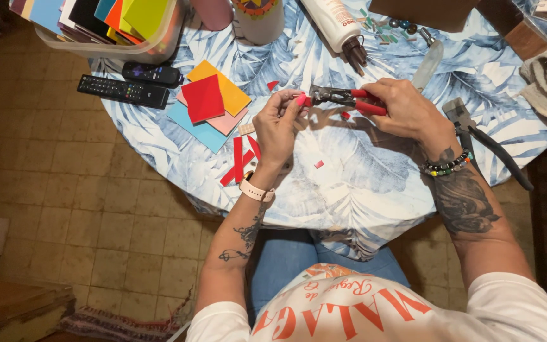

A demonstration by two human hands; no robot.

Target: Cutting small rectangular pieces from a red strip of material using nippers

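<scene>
Gripping a pair of red-handled nippers (pixel 343 98), the right hand (pixel 406 111) is closed around the handles, with the tool's dark head pointing toward the left hand (pixel 276 126). That left hand pinches a small red tile piece (pixel 306 101) between its fingertips, right at the nippers' head, above the round table (pixel 349 177) with its blue leaf-print cloth. Four square tiles lie stacked near the left hand: one red (pixel 202 98), one yellow (pixel 226 85), one pink (pixel 228 121) and one light blue (pixel 199 130). Three red strips (pixel 238 159) lie just beside them, and a few red chips (pixel 318 164) are scattered on the cloth. Two black remote controls (pixel 123 91) rest at the table's left edge. One clear bin (pixel 159 41) of coloured sheets stands behind them. One white glue bottle (pixel 335 22) with a dark nozzle lies at the top, its label partly red. A second pair of pliers (pixel 482 142), dark-handled, lies by the right wrist.
</scene>
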